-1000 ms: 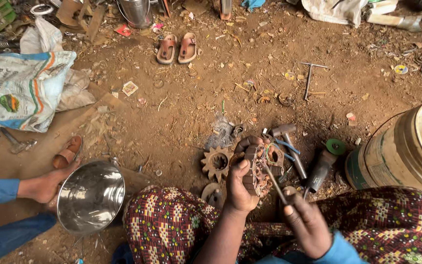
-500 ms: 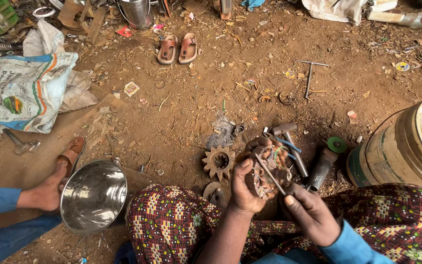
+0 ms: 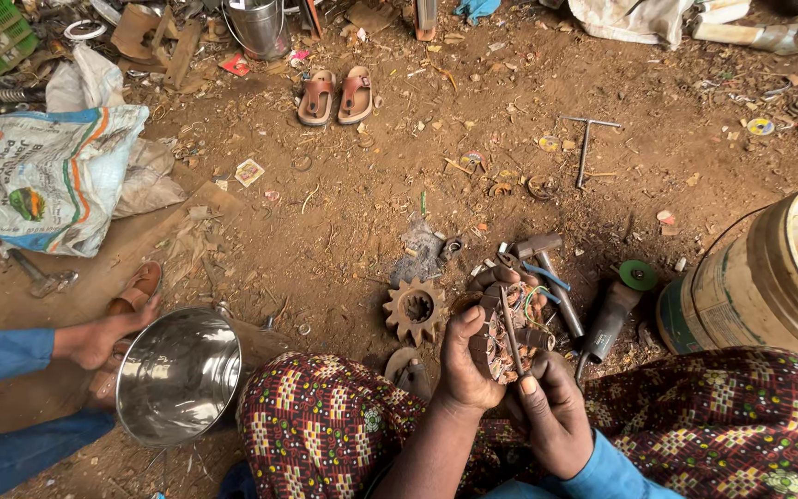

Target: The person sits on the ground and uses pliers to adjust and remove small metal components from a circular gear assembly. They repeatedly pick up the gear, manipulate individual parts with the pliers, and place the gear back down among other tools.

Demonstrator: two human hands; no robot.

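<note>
Where bare dirt floor (image 3: 399, 212) spreads below: wooden barrel (image 3: 768, 277) at right; steel bowl (image 3: 177, 374) at left beside another person's foot; rusty gear (image 3: 416, 310) on the ground; left hand (image 3: 468, 356), fingers wrapped around a motor coil (image 3: 501, 337) above the lap; right hand (image 3: 551, 407), fingers pinching a thin metal rod (image 3: 512, 328) against it.

Place: open-air scrap workshop on a dirt floor (image 3: 371, 222).
Evidence: angle grinder (image 3: 613, 312) and hammer (image 3: 547, 268) beside the hands; rusty gear (image 3: 416, 310) just left of them.
</note>
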